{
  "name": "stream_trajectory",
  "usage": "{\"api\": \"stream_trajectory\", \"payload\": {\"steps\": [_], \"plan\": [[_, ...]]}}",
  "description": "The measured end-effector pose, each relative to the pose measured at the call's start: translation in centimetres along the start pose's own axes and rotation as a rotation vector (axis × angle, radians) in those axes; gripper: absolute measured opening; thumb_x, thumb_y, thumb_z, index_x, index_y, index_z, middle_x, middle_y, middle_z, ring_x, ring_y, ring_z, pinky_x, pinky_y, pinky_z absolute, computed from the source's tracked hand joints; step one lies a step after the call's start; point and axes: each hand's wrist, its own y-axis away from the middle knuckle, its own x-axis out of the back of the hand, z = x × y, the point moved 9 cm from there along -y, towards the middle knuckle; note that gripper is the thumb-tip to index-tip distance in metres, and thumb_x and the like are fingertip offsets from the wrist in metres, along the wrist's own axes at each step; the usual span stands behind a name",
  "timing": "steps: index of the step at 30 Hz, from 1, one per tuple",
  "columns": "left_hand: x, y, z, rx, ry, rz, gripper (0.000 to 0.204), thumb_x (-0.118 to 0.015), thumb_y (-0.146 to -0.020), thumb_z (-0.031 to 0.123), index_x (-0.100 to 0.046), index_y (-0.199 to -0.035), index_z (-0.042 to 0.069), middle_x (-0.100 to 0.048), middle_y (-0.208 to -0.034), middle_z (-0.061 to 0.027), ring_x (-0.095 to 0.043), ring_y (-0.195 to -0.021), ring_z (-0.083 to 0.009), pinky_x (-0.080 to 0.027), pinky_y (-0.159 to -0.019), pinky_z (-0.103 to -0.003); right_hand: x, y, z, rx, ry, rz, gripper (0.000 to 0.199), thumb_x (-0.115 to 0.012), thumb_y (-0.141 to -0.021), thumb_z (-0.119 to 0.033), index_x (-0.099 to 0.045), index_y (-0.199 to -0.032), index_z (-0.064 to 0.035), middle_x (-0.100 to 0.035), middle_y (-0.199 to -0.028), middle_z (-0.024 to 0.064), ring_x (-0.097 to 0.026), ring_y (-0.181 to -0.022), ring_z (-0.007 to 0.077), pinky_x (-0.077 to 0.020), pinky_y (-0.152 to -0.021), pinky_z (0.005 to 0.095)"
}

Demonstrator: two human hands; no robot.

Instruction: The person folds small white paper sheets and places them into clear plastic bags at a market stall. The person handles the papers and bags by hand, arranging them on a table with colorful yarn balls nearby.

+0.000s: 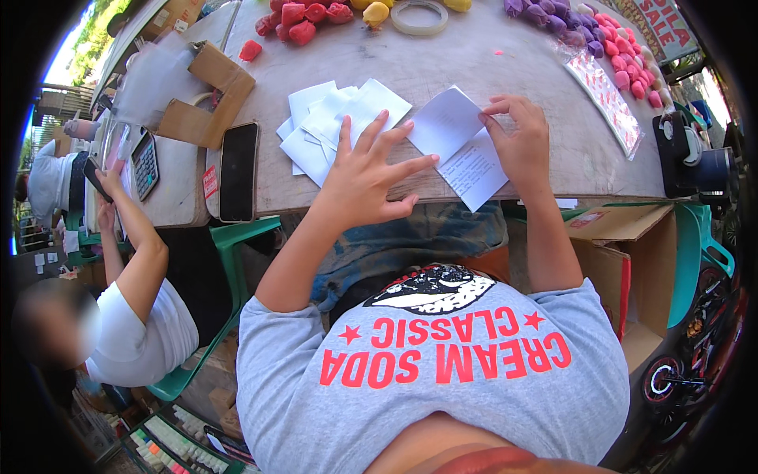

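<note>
A creased white printed paper sheet [474, 167] lies at the table's near edge, its upper half tilted up along the fold. My right hand [519, 136] pinches that sheet's right side between thumb and fingers. To the left, my left hand [371, 167] is open with its fingers spread. Its upper fingertips lie over a loose pile of folded white papers [309, 150], and its index finger reaches the sheet's left edge. The pile has several pieces overlapping at different angles. Part of it is hidden behind my left hand.
Left of the papers are a black phone [238, 172], a cut cardboard piece [212, 93] and a calculator [146, 166]. Red [302, 31], purple [553, 17] and pink [624, 59] wrapped lumps line the far side, near a tape roll [419, 17]. A seated person [146, 316] holds a phone at left.
</note>
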Motion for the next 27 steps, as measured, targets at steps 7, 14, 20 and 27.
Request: {"api": "stream_trajectory", "payload": {"steps": [7, 14, 20, 27], "plan": [[1.3, 0.7, -0.9, 0.057, 0.122, 0.217, 0.083, -0.074, -0.074, 0.049, -0.046, -0.15, 0.03, -0.026, -0.161, -0.0041, -0.023, -0.149, -0.0338, -0.011, -0.121, -0.064, -1.9, -1.8, 2.1, -0.328, -0.954, 0.125, 0.015, -0.073, -0.09, -0.008, -0.066, -0.101, -0.0006, -0.072, -0.09, 0.0078, -0.07, -0.078, 0.0117, -0.055, -0.071, 0.0248], [1.6, 0.4, -0.8, 0.111, -0.112, 0.168, 0.058, -0.068, -0.085, 0.043, -0.059, -0.139, 0.025, -0.041, -0.155, -0.0067, -0.031, -0.146, -0.0344, -0.017, -0.119, -0.06, -5.5, -1.5, -5.8, -0.013, -0.47, -0.218, 0.024, -0.074, -0.089, -0.013, -0.068, -0.11, -0.0049, -0.072, -0.104, 0.0131, -0.071, -0.096, 0.0243, -0.0547, -0.087, 0.0361], [1.1, 0.8, -1.9, 0.249, -0.057, 0.176, 0.049, -0.061, -0.091, 0.04, -0.06, -0.138, 0.026, -0.048, -0.151, -0.0036, -0.037, -0.143, -0.0335, -0.018, -0.117, -0.062, -0.3, 2.3, -6.5, 0.494, -0.048, -0.386, 0.045, -0.079, -0.08, -0.015, -0.065, -0.123, -0.0115, -0.063, -0.131, 0.0096, -0.06, -0.118, 0.0302, -0.0475, -0.102, 0.0414], [0.3, 0.6, -1.9, 0.243, -0.068, 0.118, 0.05, -0.06, -0.092, 0.04, -0.058, -0.14, 0.027, -0.046, -0.154, 0.006, -0.036, -0.146, -0.0283, -0.014, -0.116, -0.068, 1.0, 5.6, -4.5, 0.435, 0.043, -0.468, 0.032, -0.078, -0.075, -0.013, -0.073, -0.106, -0.0119, -0.069, -0.117, 0.0045, -0.062, -0.107, 0.0256, -0.0469, -0.098, 0.0401]]}}
